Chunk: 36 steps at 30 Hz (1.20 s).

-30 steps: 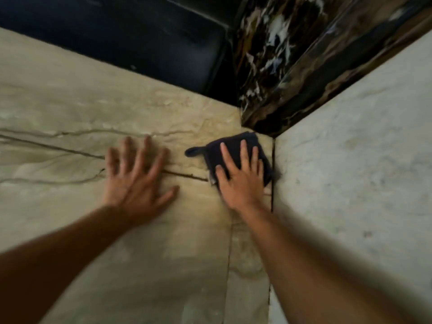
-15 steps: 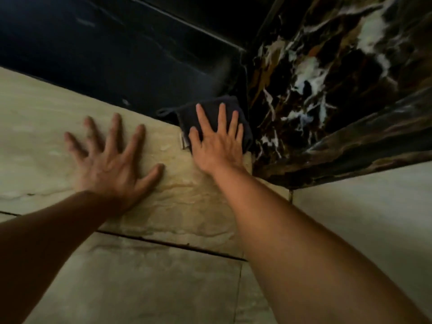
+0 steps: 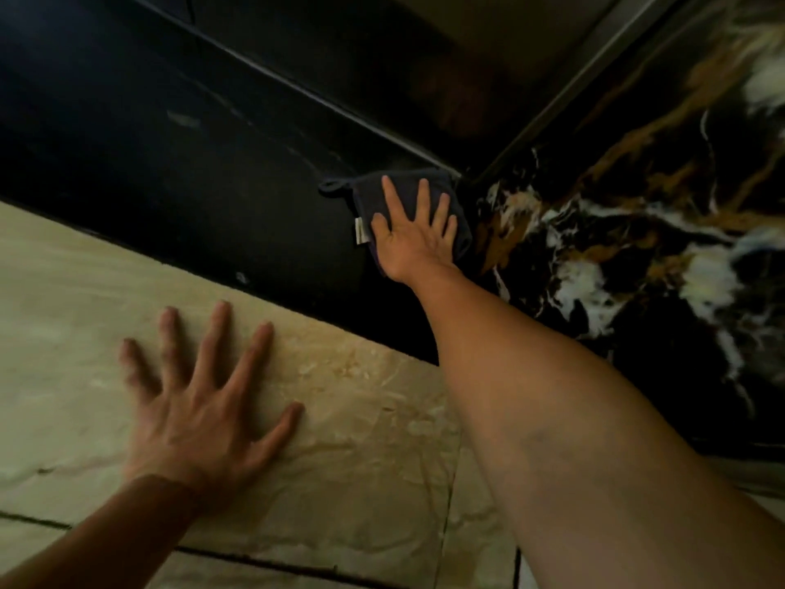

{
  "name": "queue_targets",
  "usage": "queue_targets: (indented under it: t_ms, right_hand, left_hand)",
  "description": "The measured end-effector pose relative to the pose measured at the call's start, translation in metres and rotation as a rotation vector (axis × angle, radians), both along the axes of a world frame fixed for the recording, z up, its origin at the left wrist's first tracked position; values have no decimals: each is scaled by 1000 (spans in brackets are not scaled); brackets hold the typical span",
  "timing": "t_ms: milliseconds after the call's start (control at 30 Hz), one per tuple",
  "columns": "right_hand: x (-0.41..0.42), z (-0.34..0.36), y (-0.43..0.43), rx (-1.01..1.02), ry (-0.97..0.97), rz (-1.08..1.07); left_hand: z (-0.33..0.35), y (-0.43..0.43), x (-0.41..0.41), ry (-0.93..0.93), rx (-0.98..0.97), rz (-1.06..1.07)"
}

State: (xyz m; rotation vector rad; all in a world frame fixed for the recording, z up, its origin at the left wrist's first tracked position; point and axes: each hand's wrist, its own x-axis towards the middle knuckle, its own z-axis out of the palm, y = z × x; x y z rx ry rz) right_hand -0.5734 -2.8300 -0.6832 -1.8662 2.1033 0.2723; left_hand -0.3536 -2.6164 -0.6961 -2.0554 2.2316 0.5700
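A dark folded cloth (image 3: 456, 193) with a small loop and a white tag lies flat against the black wall panel (image 3: 170, 163), close to the corner. My right hand (image 3: 414, 231) presses it there with straight, spread fingers, arm stretched upward. Lower left, my left hand (image 3: 199, 410) rests flat on the beige stone wall (image 3: 374, 440), fingers spread and holding nothing.
A black marble panel with white and gold veins (image 3: 637, 248) forms the right wall of the corner. A thin metal trim (image 3: 297, 87) runs above the black panel. Dark grout lines (image 3: 255, 559) cross the beige tiles below.
My right hand has slid the cloth upward from the beige stone onto the black panel near the corner. The view has tilted up; my left hand stays pressed on the beige wall.
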Motion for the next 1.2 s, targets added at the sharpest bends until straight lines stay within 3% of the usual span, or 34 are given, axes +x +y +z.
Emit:
queue_targets:
  t_ms: [300, 433, 567, 800, 900, 1067, 1200]
  right_hand:
    - [3, 0, -8, 3, -42, -24]
    - [16, -5, 119, -98, -46, 52]
    - [16, 3, 243, 62, -62, 37]
    - [18, 0, 126, 93, -115, -121]
    - [16, 0, 103, 70, -100, -79]
    - [8, -4, 200, 33, -107, -60]
    - [30, -1, 293, 74, -227, -152]
  left_hand:
    - [0, -7, 0, 42, -23, 30]
    - [2, -8, -2, 11, -24, 62]
    - [-1, 0, -3, -67, 0, 24]
    - [0, 0, -1, -17, -33, 6]
    - [-3, 2, 2, -5, -82, 16]
    - [-6, 3, -1, -73, -100, -10]
    - [5, -6, -5, -67, 63, 24]
